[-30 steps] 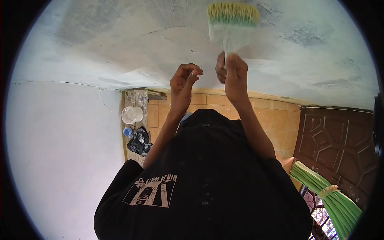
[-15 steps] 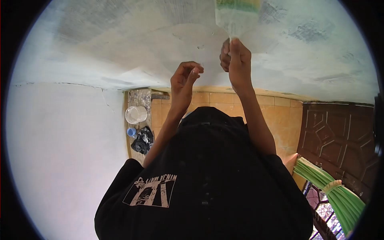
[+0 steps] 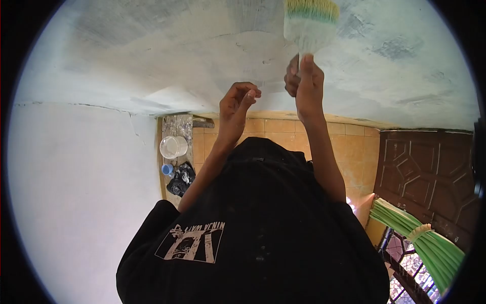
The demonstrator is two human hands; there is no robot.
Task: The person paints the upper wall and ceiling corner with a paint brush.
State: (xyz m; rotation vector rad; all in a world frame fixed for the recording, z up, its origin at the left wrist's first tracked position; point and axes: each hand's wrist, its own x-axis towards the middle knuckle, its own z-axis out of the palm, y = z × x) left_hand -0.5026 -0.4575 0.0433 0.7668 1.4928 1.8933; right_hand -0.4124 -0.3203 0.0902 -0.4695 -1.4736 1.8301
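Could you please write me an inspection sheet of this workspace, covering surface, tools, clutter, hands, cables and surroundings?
Surface: wall pale, with uneven grey patches and small marks.
Tools: wide brush, bristles pointing away from the person; wall contact can't be judged.
Clutter: clear tub, blue cup and crumpled black plastic on a stained board.
Right hand: grip closed on the brush handle.
Left hand: raised, fingers curled; no held object visible.
Cables: nothing seen.
Surroundings: tiled floor, brown panelled door, tied green curtain.
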